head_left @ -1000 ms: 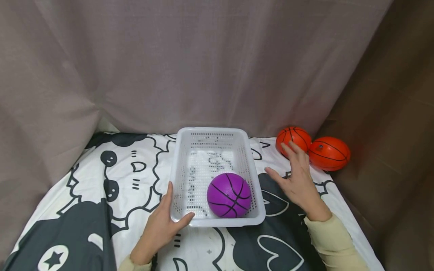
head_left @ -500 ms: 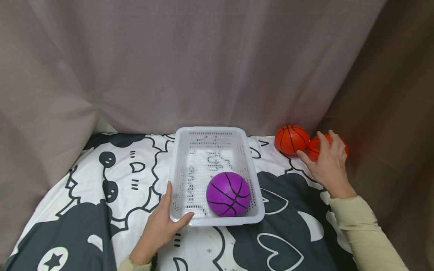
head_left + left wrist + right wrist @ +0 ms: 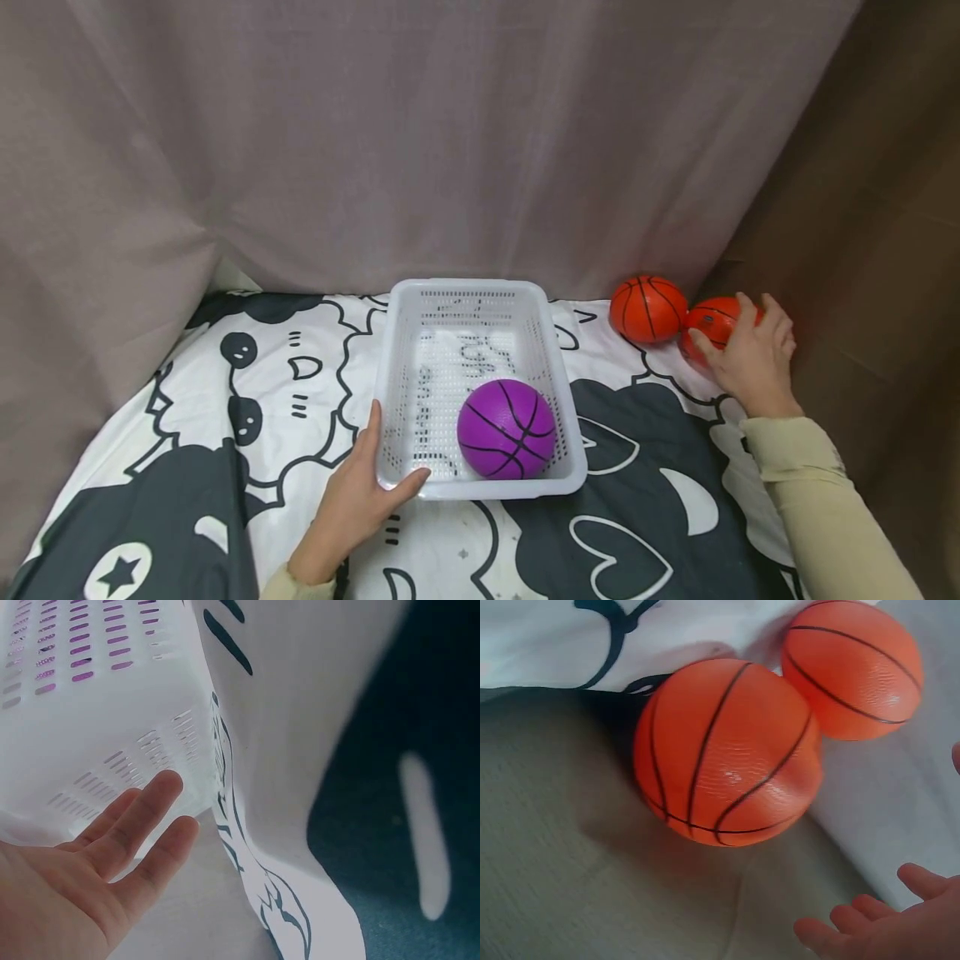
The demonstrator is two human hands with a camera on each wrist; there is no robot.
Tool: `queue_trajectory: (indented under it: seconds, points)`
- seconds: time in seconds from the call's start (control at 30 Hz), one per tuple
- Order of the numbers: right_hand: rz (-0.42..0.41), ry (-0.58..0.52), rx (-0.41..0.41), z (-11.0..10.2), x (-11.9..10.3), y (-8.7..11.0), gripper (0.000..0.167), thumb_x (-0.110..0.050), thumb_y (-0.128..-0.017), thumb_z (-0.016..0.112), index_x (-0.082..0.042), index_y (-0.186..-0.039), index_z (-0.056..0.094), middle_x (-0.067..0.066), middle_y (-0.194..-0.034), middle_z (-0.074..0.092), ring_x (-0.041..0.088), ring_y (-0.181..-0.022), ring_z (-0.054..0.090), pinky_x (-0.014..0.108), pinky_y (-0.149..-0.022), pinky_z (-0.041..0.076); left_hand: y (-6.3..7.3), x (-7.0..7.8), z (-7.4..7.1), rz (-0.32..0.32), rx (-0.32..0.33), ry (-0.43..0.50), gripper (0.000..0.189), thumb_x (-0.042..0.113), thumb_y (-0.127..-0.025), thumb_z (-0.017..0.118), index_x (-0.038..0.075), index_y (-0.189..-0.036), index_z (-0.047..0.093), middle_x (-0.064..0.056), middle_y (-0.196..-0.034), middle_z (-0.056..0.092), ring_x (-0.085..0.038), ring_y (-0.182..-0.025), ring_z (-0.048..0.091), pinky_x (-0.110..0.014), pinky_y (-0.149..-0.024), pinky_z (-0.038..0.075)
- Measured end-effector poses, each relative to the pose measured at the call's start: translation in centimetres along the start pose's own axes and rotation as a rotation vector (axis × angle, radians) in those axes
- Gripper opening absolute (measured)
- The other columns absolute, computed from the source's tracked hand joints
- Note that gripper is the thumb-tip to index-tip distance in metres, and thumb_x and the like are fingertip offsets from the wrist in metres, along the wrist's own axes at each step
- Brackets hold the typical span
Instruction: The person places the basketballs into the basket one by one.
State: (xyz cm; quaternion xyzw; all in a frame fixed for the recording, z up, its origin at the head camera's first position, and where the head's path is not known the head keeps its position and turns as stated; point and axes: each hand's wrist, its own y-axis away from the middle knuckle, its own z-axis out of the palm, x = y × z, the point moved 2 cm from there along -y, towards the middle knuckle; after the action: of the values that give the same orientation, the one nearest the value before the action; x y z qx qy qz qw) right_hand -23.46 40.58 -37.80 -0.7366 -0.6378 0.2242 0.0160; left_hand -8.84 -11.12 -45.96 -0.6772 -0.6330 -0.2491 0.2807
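Note:
A white perforated plastic basket [image 3: 495, 490] stands in the middle, with a purple toy basketball [image 3: 506, 429] in its near right part. At the basket's near left corner is my left hand [image 3: 351, 504], its thumb over the front rim and its straight fingers along the side wall. In the left wrist view those fingers [image 3: 142, 825] lie extended by the wall. My right hand [image 3: 756, 362] reaches over the right-hand orange toy basketball [image 3: 708, 321] with spread fingers. The right wrist view shows this orange ball [image 3: 727, 750] with a gap to the fingers [image 3: 821, 937].
Another orange toy basketball [image 3: 648, 310] sits just left of the first, by the back curtain [image 3: 465, 150]. A black-and-white cartoon-print sheet [image 3: 285, 400] lies under everything. A brown curtain [image 3: 870, 317] hangs along the right edge, close to the balls.
My right hand has moved right and slightly back, from in front of the left orange ball to over the right one. My left hand, the basket and the purple ball have stayed put.

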Motion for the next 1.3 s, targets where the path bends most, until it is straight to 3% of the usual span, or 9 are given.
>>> queue_trajectory:
  seconds: [0.33, 0.9, 1.13, 1.3]
  points:
    - [0.033, 0.010, 0.040, 0.0, 1.6, -1.4, 0.091, -0.040, -0.089, 0.065, 0.008, -0.148, 0.016, 0.036, -0.148, 0.008, 0.055, -0.133, 0.009, 0.073, -0.099, 0.013, 0.1, 0.1, -0.1, 0.020, 0.017, 0.007, 0.112, 0.066, -0.079, 0.067, 0.015, -0.158, 0.006, -0.019, -0.148, 0.040, -0.029, -0.100, 0.062, -0.048, -0.084, 0.051]
    - [0.151, -0.009, -0.065, 0.9, 2.6, -2.1, 0.094, -0.046, -0.092, 0.059, 0.008, -0.150, 0.007, 0.036, -0.150, -0.003, 0.058, -0.134, 0.003, 0.071, -0.104, 0.010, 0.1, 0.0, 0.0, 0.021, 0.016, 0.009, 0.112, 0.067, -0.079, 0.066, 0.016, -0.158, 0.006, -0.017, -0.149, 0.040, -0.027, -0.100, 0.062, -0.048, -0.083, 0.051]
    - [0.144, -0.021, -0.080, 1.1, 2.6, -2.5, 0.094, -0.046, -0.094, 0.056, 0.008, -0.150, 0.004, 0.037, -0.149, -0.005, 0.058, -0.133, 0.002, 0.072, -0.102, 0.011, 0.1, 0.0, 0.0, 0.024, 0.018, -0.001, 0.111, 0.067, -0.079, 0.066, 0.016, -0.158, 0.006, -0.017, -0.150, 0.038, -0.029, -0.102, 0.061, -0.049, -0.084, 0.051]
    - [0.142, -0.024, -0.109, 1.2, 2.7, -2.7, 0.088, -0.036, -0.095, 0.056, 0.010, -0.149, 0.003, 0.038, -0.148, -0.004, 0.058, -0.133, 0.002, 0.072, -0.101, 0.011, 0.1, 0.0, 0.0, 0.025, 0.018, -0.001, 0.111, 0.067, -0.079, 0.066, 0.016, -0.158, 0.005, -0.018, -0.150, 0.037, -0.029, -0.102, 0.062, -0.049, -0.083, 0.051]
